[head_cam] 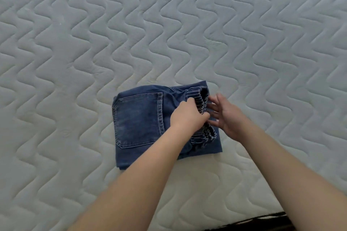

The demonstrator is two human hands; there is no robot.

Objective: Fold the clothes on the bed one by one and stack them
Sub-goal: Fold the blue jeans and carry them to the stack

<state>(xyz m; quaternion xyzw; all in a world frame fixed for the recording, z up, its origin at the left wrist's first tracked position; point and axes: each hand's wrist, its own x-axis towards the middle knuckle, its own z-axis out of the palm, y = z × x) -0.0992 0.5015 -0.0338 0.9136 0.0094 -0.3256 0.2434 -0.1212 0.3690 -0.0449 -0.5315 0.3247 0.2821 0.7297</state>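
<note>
Folded blue jeans [139,124] lying flat on the quilted white mattress [75,43] of the bed, near its close edge, back pocket [139,118] facing up on the left part of the bundle. Gathered elastic waistband [203,99] bunched along the right side, raised off the layers beneath. Left hand [187,114] reaching across the denim, fingers curled into the waistband and gripping it at its middle. Right hand [227,116] just beside, at the waistband's outer edge, fingers straight and spread, tips touching the elastic, not closed round anything. Both forearms bare, coming in from the lower edge of the view. Flat lower layer of denim showing beyond the waistband at the right. Dark strip [262,221] visible past the mattress corner at bottom right, too little shown to identify.
</note>
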